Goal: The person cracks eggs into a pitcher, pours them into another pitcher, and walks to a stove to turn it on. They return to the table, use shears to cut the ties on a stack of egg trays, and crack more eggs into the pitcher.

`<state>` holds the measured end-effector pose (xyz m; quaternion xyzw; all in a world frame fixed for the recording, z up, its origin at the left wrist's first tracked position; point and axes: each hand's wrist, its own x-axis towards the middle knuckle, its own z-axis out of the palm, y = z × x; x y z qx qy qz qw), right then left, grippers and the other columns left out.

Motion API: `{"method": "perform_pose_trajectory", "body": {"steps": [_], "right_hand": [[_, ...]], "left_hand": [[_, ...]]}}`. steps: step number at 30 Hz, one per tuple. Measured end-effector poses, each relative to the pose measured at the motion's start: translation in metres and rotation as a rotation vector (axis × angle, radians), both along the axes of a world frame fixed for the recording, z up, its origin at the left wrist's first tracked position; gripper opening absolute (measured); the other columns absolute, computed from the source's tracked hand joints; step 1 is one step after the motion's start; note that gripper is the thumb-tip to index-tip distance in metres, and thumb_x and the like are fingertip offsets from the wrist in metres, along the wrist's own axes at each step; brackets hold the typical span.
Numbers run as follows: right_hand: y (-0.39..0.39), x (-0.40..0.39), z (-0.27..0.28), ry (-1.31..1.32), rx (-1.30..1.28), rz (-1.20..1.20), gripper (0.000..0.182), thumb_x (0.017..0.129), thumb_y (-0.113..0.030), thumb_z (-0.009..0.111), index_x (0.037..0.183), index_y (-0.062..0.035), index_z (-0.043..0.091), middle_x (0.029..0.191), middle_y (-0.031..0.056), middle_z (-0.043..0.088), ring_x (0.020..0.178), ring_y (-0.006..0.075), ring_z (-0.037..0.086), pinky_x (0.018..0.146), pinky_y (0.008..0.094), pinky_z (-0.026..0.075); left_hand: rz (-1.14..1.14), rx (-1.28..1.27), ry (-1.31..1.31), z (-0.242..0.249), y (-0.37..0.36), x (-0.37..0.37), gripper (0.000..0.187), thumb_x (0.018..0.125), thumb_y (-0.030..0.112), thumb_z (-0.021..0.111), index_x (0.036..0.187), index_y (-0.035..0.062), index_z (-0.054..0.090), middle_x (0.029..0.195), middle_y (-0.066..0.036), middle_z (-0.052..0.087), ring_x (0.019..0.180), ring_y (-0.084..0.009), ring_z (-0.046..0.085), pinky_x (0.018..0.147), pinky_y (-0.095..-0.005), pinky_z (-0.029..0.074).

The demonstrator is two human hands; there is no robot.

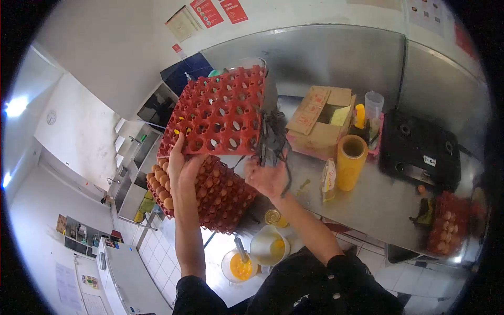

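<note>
Head view, left fingers point(180, 145) grasping one red egg tray point(219, 112), right fingers point(251, 167), grip unclear

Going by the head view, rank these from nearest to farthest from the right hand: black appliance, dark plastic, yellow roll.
Nearest to the right hand first:
1. Dark plastic, right at its fingers, beside the red egg trays.
2. Yellow roll, upright on the counter to its right.
3. Black appliance, farther right on the counter.
</note>
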<state>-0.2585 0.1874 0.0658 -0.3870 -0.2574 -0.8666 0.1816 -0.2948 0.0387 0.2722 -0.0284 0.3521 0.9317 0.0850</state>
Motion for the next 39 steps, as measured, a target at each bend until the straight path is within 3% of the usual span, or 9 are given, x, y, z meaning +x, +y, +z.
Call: {"method": "perform_pose_trajectory", "body": {"steps": [5,17,20,29,32,33,34,36,39], "right_hand": [[-0.017,-0.019,0.014,-0.124,0.037,-0.141,0.056,0.084,-0.047,0.072,0.12,-0.0063,0.057,0.122,0.0143,0.056,0.107,0.0291,0.057,0.101,0.0476,0.045],[-0.025,-0.045,0.024,-0.23,0.174,-0.247,0.059,0.084,-0.048,0.071,0.124,-0.0069,0.056,0.124,0.0141,0.056,0.107,0.0296,0.058,0.102,0.0478,0.045],[-0.024,-0.051,0.028,-0.246,0.221,-0.271,0.06,0.084,-0.048,0.071,0.125,-0.0071,0.055,0.124,0.0141,0.056,0.107,0.0297,0.059,0.102,0.0479,0.045],[-0.017,-0.043,0.017,-0.183,0.372,-0.258,0.062,0.085,-0.049,0.07,0.128,-0.0075,0.054,0.126,0.014,0.056,0.106,0.0301,0.06,0.102,0.0481,0.045],[0.01,-0.006,-0.024,-0.016,0.53,-0.279,0.063,0.085,-0.049,0.07,0.129,-0.0076,0.053,0.126,0.014,0.057,0.106,0.0302,0.06,0.103,0.0481,0.045],[0.022,0.017,-0.021,-0.068,0.961,-0.845,0.065,0.087,-0.045,0.069,0.136,-0.0075,0.048,0.131,0.0148,0.055,0.11,0.0325,0.059,0.1,0.0502,0.046],[0.04,0.003,-0.066,-0.22,0.608,-0.596,0.066,0.088,-0.044,0.069,0.137,-0.0064,0.046,0.132,0.016,0.054,0.11,0.0336,0.059,0.098,0.0504,0.046],[0.061,-0.02,-0.101,-0.379,0.379,-0.473,0.06,0.09,-0.037,0.066,0.136,-0.0049,0.045,0.127,0.0143,0.055,0.106,0.0311,0.058,0.093,0.0467,0.047],[0.108,-0.029,-0.062,-0.476,0.702,-0.857,0.043,0.094,-0.025,0.062,0.129,-0.0043,0.049,0.113,0.0084,0.059,0.098,0.0236,0.057,0.087,0.0384,0.048]], "left_hand": [[0.102,-0.066,-0.018,0.001,-0.001,0.007,0.036,0.1,0.018,0.052,0.134,0.0042,0.046,0.14,-0.014,0.05,0.13,-0.0322,0.045,0.109,-0.0603,0.034],[-0.104,0.093,0.104,0.032,-0.024,-0.003,0.038,0.1,0.018,0.053,0.134,0.0033,0.047,0.14,-0.015,0.05,0.131,-0.0312,0.045,0.112,-0.0588,0.03],[-0.063,-0.017,0.146,0.053,-0.018,0.01,0.035,0.1,0.016,0.052,0.131,-0.0002,0.05,0.135,-0.016,0.054,0.126,-0.0317,0.049,0.112,-0.0534,0.034],[0.073,0.005,0.253,0.09,-0.014,-0.009,0.03,0.1,0.015,0.052,0.127,0.0003,0.051,0.133,-0.015,0.055,0.126,-0.0314,0.049,0.109,-0.0548,0.037],[0.106,-0.077,0.231,0.082,-0.001,-0.013,0.032,0.1,0.018,0.052,0.127,0.001,0.05,0.132,-0.015,0.056,0.123,-0.0314,0.052,0.107,-0.0543,0.039],[0.024,-0.14,0.299,0.069,-0.007,-0.019,0.035,0.099,0.019,0.053,0.129,0.0013,0.049,0.131,-0.015,0.057,0.12,-0.0311,0.055,0.103,-0.0532,0.044],[0.006,-0.127,0.324,0.056,-0.008,-0.022,0.036,0.099,0.019,0.054,0.13,0.0017,0.048,0.13,-0.015,0.057,0.119,-0.0308,0.055,0.101,-0.0528,0.045],[-0.034,-0.107,0.349,0.026,-0.002,-0.018,0.038,0.099,0.02,0.054,0.132,0.0025,0.047,0.129,-0.014,0.057,0.118,-0.0301,0.056,0.098,-0.052,0.048],[0.013,-0.133,0.428,-0.014,0.024,-0.001,0.039,0.099,0.018,0.055,0.134,0.0035,0.047,0.126,-0.013,0.059,0.115,-0.0278,0.058,0.092,-0.0486,0.052]]}}
